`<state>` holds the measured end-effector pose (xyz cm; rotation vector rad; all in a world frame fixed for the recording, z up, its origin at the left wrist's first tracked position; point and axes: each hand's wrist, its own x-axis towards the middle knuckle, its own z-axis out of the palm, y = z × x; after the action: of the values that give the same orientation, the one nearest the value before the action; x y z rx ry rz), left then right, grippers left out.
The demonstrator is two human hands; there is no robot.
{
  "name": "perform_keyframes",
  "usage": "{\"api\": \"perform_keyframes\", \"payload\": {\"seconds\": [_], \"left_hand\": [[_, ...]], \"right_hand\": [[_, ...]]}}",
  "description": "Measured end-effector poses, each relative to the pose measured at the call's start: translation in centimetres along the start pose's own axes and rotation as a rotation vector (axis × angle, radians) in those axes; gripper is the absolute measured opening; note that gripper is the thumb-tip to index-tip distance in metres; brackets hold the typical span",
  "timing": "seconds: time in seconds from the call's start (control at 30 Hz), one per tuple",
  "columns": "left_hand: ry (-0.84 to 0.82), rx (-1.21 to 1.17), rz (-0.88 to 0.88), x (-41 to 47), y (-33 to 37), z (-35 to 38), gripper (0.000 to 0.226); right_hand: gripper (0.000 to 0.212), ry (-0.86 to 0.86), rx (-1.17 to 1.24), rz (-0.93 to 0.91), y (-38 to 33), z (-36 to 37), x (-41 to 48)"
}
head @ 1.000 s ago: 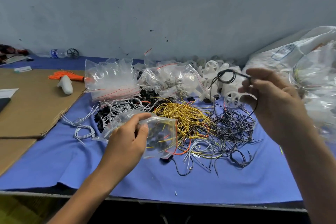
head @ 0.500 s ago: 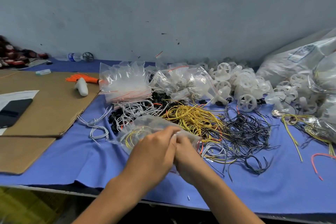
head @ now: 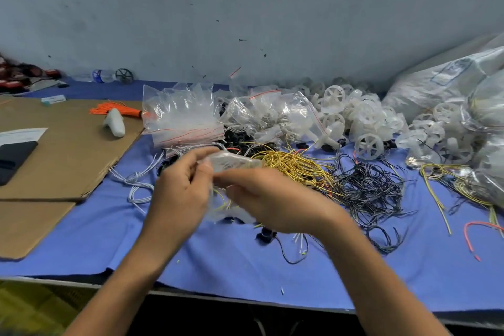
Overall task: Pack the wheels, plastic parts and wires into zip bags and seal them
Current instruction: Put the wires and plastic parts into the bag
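zip bag (head: 234, 162) motion-blurred — contents unclear, sack (head: 450, 82) cropped

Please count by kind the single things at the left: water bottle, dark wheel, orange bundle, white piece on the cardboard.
water bottle: 1
dark wheel: 1
orange bundle: 1
white piece: 1
Total: 4

Pretty even, soft lighting overall, kinda dim and bluish, shadows soft and faint. Motion blur smeared over the left hand (head: 180, 194) and right hand (head: 272, 199), plus the zip bag (head: 234, 162) gripped between them. Sharper just right of the grip on the yellow wires (head: 294, 166). Mild glare on the empty bags (head: 180, 117) behind the grip. Wide-angle bending along the table edge (head: 54, 281) below it.
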<state>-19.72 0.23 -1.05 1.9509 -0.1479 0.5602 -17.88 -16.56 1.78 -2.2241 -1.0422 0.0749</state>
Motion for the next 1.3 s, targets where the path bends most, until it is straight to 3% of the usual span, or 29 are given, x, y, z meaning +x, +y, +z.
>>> {"api": "perform_keyframes", "payload": {"seconds": [0.1,0.17,0.23,0.37,0.57,0.67,0.93,1.0,1.07,1.2,1.27,1.3], "left_hand": [[0.003,-0.081,-0.011,0.4,-0.1,-0.2,0.023],[0.01,-0.092,-0.014,0.7,-0.1,-0.2,0.022],[0.031,-0.101,-0.034,1.3,-0.3,-0.2,0.023],[0.032,-0.126,-0.046,1.8,0.0,0.6,0.023],[-0.073,0.022,0.036,-0.4,-0.3,1.5,0.022],[-0.085,0.052,0.04,-1.0,-0.4,1.4,0.022],[-0.079,0.065,0.043,-1.0,0.2,1.9,0.024],[-0.08,0.07,0.039,-1.1,0.2,2.0,0.024],[-0.079,0.077,0.031,-1.2,0.1,1.9,0.023],[-0.066,0.061,0.003,-1.0,0.0,2.1,0.024],[-0.071,0.049,0.003,-0.9,0.2,2.5,0.024],[-0.071,0.042,0.006,-0.8,0.3,2.6,0.024]], "right_hand": [[0.023,0.184,0.478,0.06,2.2,-2.9,-5.9],[0.019,0.353,0.416,0.219,4.9,-3.7,-9.8],[0.021,0.455,0.16,0.397,7.4,-2.9,-12.4],[0.015,0.248,-0.033,0.378,7.5,1.9,-12.0],[0.036,0.097,-0.554,0.295,7.5,7.9,-7.3],[0.02,0.114,-0.603,0.236,8.1,8.1,-7.1],[0.023,0.083,-0.693,0.302,7.9,6.2,-8.2],[0.019,0.202,-0.536,0.291,6.9,5.2,-8.9],[0.005,0.455,-0.286,0.307,5.7,3.3,-10.0],[0.005,1.142,-0.064,0.148,2.1,0.1,-11.3],[0.007,1.241,-0.083,0.006,0.2,0.3,-10.2],[0.009,1.175,-0.13,-0.03,-0.4,0.7,-9.4]]}}
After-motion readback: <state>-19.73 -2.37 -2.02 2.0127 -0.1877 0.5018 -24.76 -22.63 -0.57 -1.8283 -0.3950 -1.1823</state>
